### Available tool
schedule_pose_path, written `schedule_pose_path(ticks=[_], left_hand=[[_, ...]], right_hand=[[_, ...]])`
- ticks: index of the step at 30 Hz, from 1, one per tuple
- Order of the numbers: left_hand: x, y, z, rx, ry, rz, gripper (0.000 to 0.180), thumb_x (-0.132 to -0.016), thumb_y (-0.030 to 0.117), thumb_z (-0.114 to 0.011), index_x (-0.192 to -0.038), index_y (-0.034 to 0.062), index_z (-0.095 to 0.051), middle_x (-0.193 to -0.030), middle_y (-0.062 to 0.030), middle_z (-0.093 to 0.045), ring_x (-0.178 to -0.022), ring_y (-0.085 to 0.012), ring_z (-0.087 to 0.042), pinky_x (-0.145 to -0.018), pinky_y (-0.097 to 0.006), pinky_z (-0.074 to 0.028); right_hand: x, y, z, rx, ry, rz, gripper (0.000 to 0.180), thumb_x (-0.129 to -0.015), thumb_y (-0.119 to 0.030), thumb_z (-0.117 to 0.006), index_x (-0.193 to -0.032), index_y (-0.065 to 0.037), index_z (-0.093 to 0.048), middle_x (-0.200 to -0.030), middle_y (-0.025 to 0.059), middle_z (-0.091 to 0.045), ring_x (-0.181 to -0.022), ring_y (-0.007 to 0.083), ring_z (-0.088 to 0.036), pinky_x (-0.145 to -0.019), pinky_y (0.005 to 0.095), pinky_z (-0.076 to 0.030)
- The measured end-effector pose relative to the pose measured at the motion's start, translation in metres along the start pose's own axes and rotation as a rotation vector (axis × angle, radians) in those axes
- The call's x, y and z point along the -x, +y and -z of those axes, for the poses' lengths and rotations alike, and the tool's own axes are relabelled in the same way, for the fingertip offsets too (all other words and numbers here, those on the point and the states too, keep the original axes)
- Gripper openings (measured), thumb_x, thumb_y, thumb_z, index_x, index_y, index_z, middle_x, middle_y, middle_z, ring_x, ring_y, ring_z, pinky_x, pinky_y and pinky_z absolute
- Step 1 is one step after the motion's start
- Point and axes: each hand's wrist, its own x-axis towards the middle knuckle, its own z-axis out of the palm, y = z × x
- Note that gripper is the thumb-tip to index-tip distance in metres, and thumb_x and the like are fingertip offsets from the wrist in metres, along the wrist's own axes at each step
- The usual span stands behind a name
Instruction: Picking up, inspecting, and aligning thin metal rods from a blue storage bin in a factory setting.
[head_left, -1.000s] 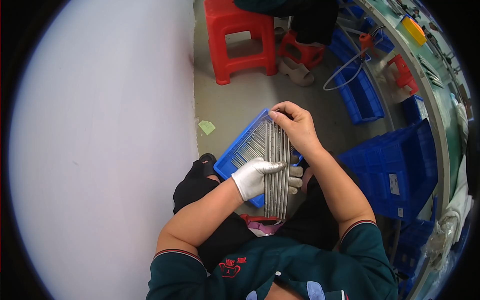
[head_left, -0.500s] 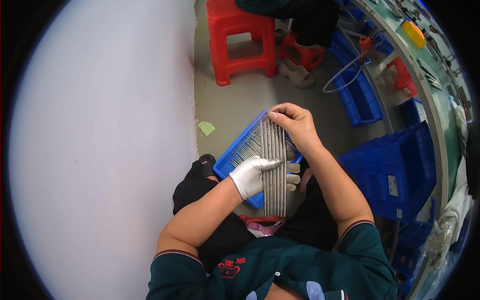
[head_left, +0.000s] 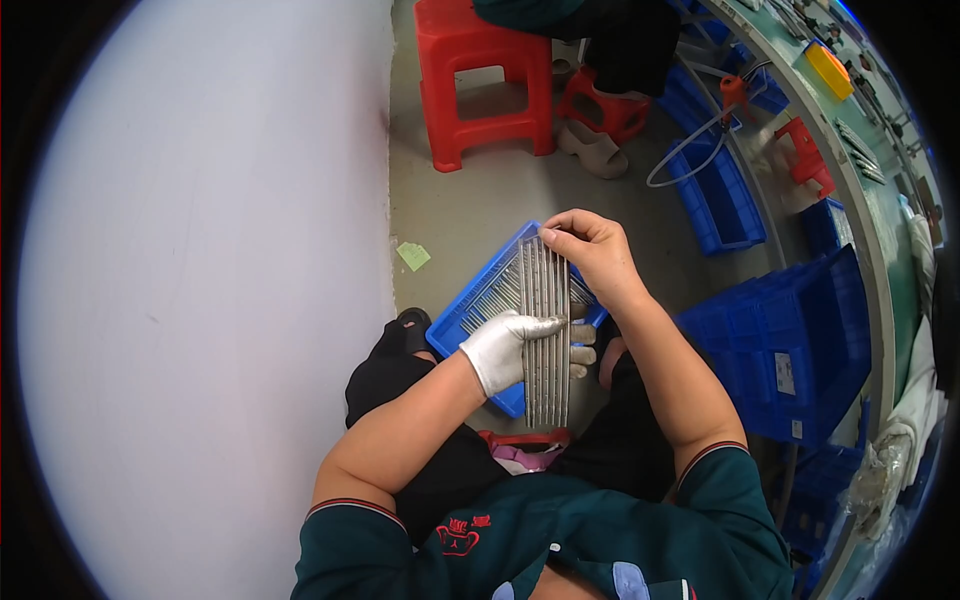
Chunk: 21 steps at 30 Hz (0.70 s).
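Note:
My left hand [head_left: 497, 352], in a white glove with a greyish thumb, is wrapped round a flat row of several thin metal rods [head_left: 545, 375]. Its thumb lies across their front, and the fingertips show past their right side. The rods run lengthwise toward my lap, side by side. At their far end my bare right hand [head_left: 600, 255] pinches the tips between thumb and forefinger; exactly how many it grips I cannot tell. Below the rods stands a blue tray [head_left: 468, 290] with many more metal rods [head_left: 497, 297] lying in it, partly hidden by my hands.
A white wall [head_left: 220, 280] runs along the left. Ahead are a red stool [head_left: 485, 130] and a seated person's dark-clothed legs [head_left: 635, 50]. Blue bins [head_left: 775, 340] stand at the right beside a green-topped workbench [head_left: 880, 210]. A yellow-green paper scrap [head_left: 413, 256] lies on the floor.
The rods' near ends have shifted slightly away from my lap and look more even. Both hands keep nearly the same place and grip.

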Motion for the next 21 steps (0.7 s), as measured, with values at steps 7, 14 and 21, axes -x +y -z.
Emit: schedule_pose_path(ticks=[7, 14, 21], left_hand=[[-0.0011, -0.0015, -0.0004, -0.022, -0.02, -0.005, 0.043, -0.089, 0.016, -0.059, -0.128, 0.0007, -0.047, -0.118, -0.0204, -0.058, -0.103, -0.0373, -0.061, -0.088, -0.052, -0.051], [0.0013, -0.0016, -0.0037, -0.038, 0.045, -0.029, 0.041, -0.09, 0.014, -0.057, -0.127, 0.0, -0.047, -0.116, -0.0201, -0.059, -0.103, -0.0376, -0.062, -0.087, -0.052, -0.051], [0.0012, -0.0015, -0.0022, -0.05, 0.079, -0.033, 0.039, -0.09, 0.014, -0.058, -0.125, -0.001, -0.047, -0.114, -0.0204, -0.059, -0.1, -0.0366, -0.063, -0.086, -0.051, -0.052]], right_hand=[[0.002, 0.0038, -0.0051, 0.025, 0.026, 0.008, 0.013, -0.085, -0.009, -0.067, -0.093, 0.001, -0.067, -0.079, -0.0002, -0.063, -0.073, 0.0051, -0.055, -0.068, 0.02, -0.045], [-0.0002, -0.0011, -0.0001, 0.042, 0.054, -0.025, 0.014, -0.084, -0.012, -0.068, -0.091, 0.0, -0.067, -0.075, -0.0001, -0.062, -0.068, 0.0052, -0.054, -0.063, 0.0204, -0.043], [-0.0012, 0.0023, -0.0032, 0.026, 0.076, -0.048, 0.013, -0.085, -0.012, -0.067, -0.091, 0.0, -0.067, -0.074, 0.0008, -0.063, -0.064, 0.006, -0.055, -0.059, 0.0206, -0.044]])
